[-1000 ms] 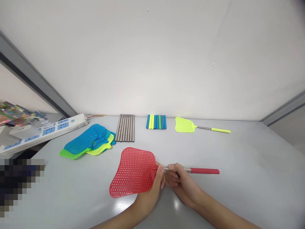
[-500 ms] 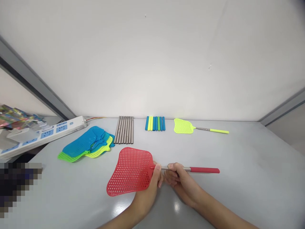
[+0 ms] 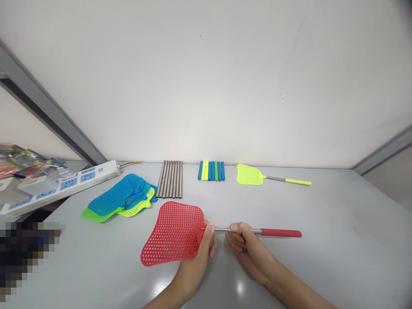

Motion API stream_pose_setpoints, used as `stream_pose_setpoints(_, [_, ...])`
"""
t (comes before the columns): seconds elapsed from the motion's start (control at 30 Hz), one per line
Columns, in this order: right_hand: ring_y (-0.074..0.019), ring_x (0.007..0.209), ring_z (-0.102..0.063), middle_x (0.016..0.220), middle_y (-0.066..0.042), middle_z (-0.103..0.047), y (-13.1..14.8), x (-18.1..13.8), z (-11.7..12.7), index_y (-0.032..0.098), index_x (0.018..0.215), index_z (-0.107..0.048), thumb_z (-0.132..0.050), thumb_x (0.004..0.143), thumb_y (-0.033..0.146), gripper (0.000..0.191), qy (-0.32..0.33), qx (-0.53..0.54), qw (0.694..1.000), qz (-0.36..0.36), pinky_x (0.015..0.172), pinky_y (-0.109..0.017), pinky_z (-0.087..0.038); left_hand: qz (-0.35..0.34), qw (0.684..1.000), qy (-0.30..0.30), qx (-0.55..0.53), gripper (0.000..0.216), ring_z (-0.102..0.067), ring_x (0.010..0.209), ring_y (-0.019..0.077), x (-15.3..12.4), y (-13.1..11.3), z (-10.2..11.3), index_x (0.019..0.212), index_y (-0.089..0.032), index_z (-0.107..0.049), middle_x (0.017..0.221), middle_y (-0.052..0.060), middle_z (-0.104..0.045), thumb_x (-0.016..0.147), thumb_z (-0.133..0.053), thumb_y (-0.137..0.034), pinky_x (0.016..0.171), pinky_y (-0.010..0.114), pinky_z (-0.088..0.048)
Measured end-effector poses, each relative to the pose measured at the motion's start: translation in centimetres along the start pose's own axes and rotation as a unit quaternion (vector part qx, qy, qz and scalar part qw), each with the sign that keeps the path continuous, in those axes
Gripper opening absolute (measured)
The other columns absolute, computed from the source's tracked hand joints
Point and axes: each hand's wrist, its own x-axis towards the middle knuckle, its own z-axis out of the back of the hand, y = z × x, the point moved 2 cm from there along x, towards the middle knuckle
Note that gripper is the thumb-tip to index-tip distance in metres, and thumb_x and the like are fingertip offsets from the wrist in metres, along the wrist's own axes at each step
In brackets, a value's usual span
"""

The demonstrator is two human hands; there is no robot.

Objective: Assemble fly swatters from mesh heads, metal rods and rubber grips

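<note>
A red fly swatter (image 3: 175,234) with a perforated paddle, a thin metal rod and a red grip is held level above the table. My left hand (image 3: 204,246) is closed at the paddle's neck, its thumb on top and the other fingers partly hidden below. My right hand (image 3: 243,240) is closed around the metal rod just left of the red grip (image 3: 281,233). A length of bare rod shows between the two hands.
Behind lie several metal rods (image 3: 170,179), several blue, yellow and green grips (image 3: 211,171), and a yellow fly swatter (image 3: 250,175). A pile of blue, green and yellow swatter heads (image 3: 112,196) lies left, beside a power strip (image 3: 93,172). A wall (image 3: 225,86) stands at the back.
My hands have moved slightly apart, and more of the swatter's rod shows between them. The red grip has shifted right and the paddle slightly left. The camera view has tilted slightly.
</note>
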Motion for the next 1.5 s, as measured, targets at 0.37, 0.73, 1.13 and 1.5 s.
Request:
stream_pose_setpoints(0.37, [-0.01, 0.049, -0.019, 0.047, 0.005, -0.019, 0.2, -0.1, 0.2, 0.019, 0.047, -0.026, -0.038, 0.075, 0.019, 0.031, -0.006, -0.016, 1.0, 0.003, 0.054, -0.028, -0.022, 0.006, 1.0, 0.006, -0.002, 0.032, -0.029, 0.044, 0.0097, 0.2, -0.2, 0.2, 0.052, -0.02, -0.026, 0.044, -0.007, -0.031, 0.083, -0.035, -0.022, 0.051, 0.021, -0.03])
stream_pose_setpoints(0.73, [-0.0102, 0.049, -0.02, 0.047, 0.005, -0.02, 0.5, -0.1, 0.5, 0.019, 0.047, -0.026, -0.039, 0.074, 0.02, 0.03, -0.019, -0.026, 0.999, 0.001, 0.055, -0.027, -0.024, 0.007, 1.0, -0.003, 0.02, 0.036, -0.029, 0.043, 0.0097, 0.4, -0.1, 0.4, 0.05, -0.02, -0.024, 0.044, -0.006, -0.028, 0.084, -0.034, -0.029, 0.051, 0.022, -0.029])
stream_pose_setpoints(1.13, [-0.0098, 0.048, -0.024, 0.047, 0.004, -0.025, 0.9, -0.5, 0.2, 0.018, 0.05, -0.035, -0.042, 0.076, 0.026, 0.028, 0.068, -0.066, 0.995, -0.021, 0.051, -0.026, -0.02, -0.019, 0.995, -0.061, -0.072, 0.033, -0.029, 0.043, 0.0091, 0.4, 0.2, 0.5, 0.057, -0.02, -0.032, 0.047, -0.006, -0.029, 0.084, -0.029, -0.04, 0.046, 0.022, -0.029])
stream_pose_setpoints(1.5, [-0.0092, 0.047, -0.026, 0.047, 0.004, -0.028, 0.3, -0.4, 0.4, 0.016, 0.05, -0.037, -0.04, 0.079, 0.028, 0.031, 0.051, -0.037, 0.998, -0.025, 0.052, -0.026, -0.021, -0.005, 0.999, -0.019, -0.046, 0.04, -0.027, 0.043, 0.0094, 0.4, 0.8, 0.1, 0.052, -0.019, -0.036, 0.044, -0.006, -0.027, 0.084, -0.028, -0.041, 0.046, 0.024, -0.025])
